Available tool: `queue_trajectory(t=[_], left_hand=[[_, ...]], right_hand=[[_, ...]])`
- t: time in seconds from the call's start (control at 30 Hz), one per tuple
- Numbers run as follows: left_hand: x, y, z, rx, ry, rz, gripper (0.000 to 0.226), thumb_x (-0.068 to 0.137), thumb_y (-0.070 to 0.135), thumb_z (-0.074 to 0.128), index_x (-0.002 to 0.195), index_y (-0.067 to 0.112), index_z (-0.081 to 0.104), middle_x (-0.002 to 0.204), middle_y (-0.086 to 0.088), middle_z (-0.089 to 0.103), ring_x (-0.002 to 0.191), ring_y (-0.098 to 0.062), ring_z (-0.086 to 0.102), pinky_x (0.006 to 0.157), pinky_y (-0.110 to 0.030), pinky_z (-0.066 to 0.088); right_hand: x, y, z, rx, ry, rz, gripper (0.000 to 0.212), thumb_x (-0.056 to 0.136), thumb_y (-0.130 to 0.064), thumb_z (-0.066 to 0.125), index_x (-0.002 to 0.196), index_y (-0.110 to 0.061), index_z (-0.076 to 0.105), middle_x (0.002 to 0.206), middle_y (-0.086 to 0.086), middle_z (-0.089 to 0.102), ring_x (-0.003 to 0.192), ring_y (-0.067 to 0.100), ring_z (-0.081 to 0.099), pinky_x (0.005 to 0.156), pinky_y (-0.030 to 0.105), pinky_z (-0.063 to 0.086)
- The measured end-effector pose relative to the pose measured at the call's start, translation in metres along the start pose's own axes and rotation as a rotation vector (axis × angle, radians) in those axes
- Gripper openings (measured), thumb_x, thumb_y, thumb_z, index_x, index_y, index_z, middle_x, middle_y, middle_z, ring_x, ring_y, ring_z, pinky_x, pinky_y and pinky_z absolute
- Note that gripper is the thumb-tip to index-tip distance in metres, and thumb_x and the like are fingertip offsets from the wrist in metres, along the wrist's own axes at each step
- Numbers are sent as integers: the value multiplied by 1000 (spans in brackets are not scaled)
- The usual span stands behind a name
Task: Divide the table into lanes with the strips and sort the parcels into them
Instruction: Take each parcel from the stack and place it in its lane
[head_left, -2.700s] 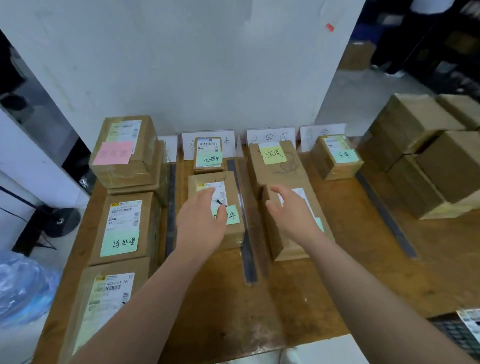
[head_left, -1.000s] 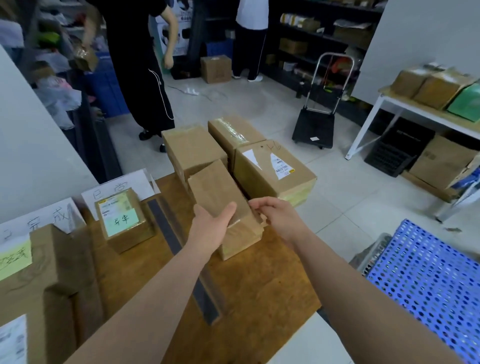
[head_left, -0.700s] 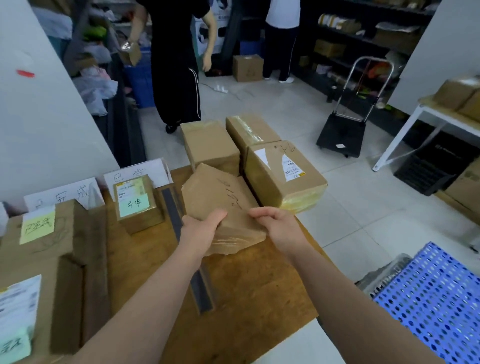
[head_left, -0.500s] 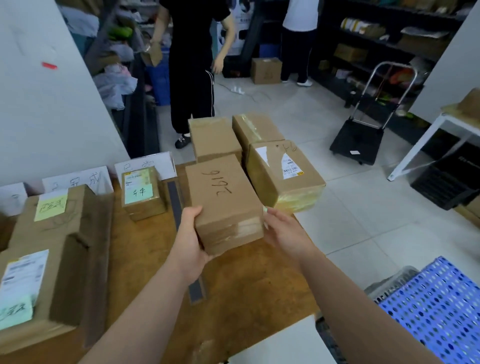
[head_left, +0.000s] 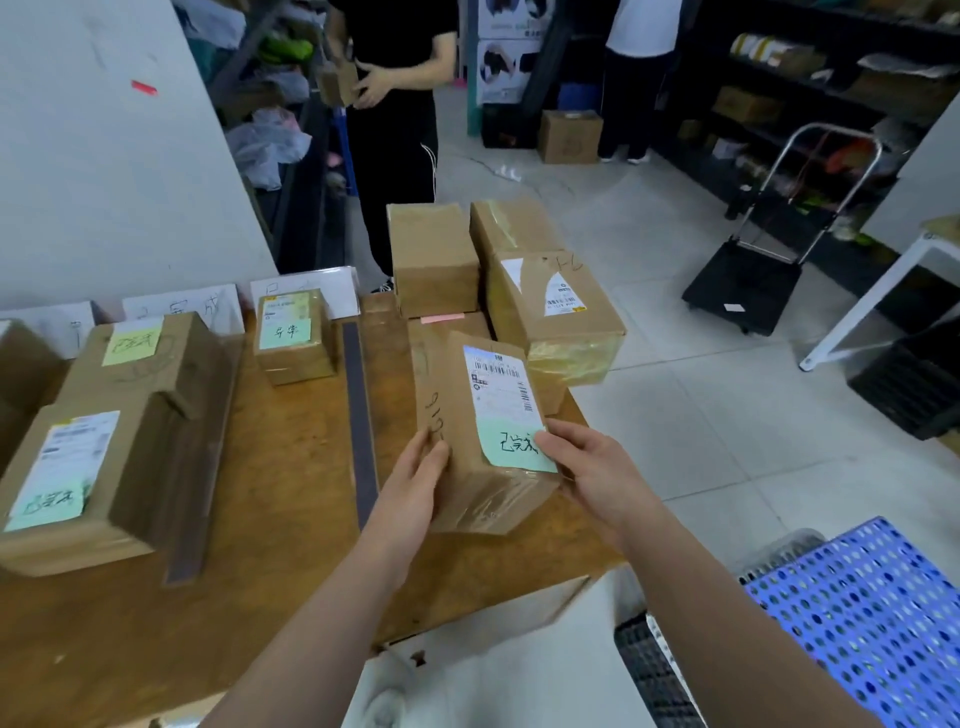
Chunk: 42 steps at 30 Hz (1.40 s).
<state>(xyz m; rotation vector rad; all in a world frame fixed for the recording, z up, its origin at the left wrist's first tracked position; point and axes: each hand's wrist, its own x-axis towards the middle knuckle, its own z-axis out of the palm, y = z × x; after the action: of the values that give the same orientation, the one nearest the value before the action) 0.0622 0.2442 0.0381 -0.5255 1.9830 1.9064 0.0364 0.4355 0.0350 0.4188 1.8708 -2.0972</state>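
Now you hold one parcel (head_left: 452, 415) between both hands over the right end of the table (head_left: 291, 467), just right of the dark strip (head_left: 358, 415). Your left hand (head_left: 415, 483) presses flat against its left side, fingers straight along the cardboard. Your right hand (head_left: 592, 467) grips the near right corner, thumb lying on the green note (head_left: 511, 447) stuck below the white shipping label (head_left: 501, 384). The parcel is tilted, its label face turned up toward you; whether its near edge touches the wood I cannot tell. Behind it stand the unsorted parcels (head_left: 550, 306), stacked at the table's far right corner. Left of the strip sits a small parcel (head_left: 293, 348), and beyond a second strip (head_left: 184, 551) lies a long parcel (head_left: 72, 467).
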Motion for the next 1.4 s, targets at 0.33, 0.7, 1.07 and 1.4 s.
queue_trajectory(t=[0.33, 0.7, 1.07, 1.4], left_hand=[[-21, 10, -12, -89, 2, 36, 97, 62, 71, 60, 149, 41, 33, 128, 7, 60, 111, -16, 59, 93, -36, 50], [-45, 15, -126, -219, 144, 156, 77, 71, 69, 61, 141, 37, 47, 117, 8, 70, 105, -17, 66, 77, -33, 53], [-94, -15, -317, -165, 169, -24, 38, 89, 56, 58, 114, 29, 62, 108, -6, 72, 101, -29, 68, 94, -52, 53], [-111, -75, -406, -102, 59, -245, 39, 93, 49, 53, 120, 21, 59, 113, -11, 70, 108, -31, 64, 98, -55, 49]], right_hand=[[-16, -21, 27, -136, 6, -140, 31, 91, -32, 65, 122, -28, 62, 103, -10, 73, 96, 10, 68, 86, 33, 57], [-28, -41, 155, -196, -159, -219, 37, 94, -33, 60, 131, -27, 56, 107, -10, 71, 92, 6, 68, 69, 25, 54], [-63, -2, 324, -301, -286, -96, 39, 89, -36, 67, 125, -26, 58, 94, -11, 75, 80, 5, 72, 65, 27, 58], [-86, 70, 396, -339, -298, 145, 18, 88, -31, 69, 105, -28, 63, 92, -8, 76, 80, 8, 72, 63, 27, 58]])
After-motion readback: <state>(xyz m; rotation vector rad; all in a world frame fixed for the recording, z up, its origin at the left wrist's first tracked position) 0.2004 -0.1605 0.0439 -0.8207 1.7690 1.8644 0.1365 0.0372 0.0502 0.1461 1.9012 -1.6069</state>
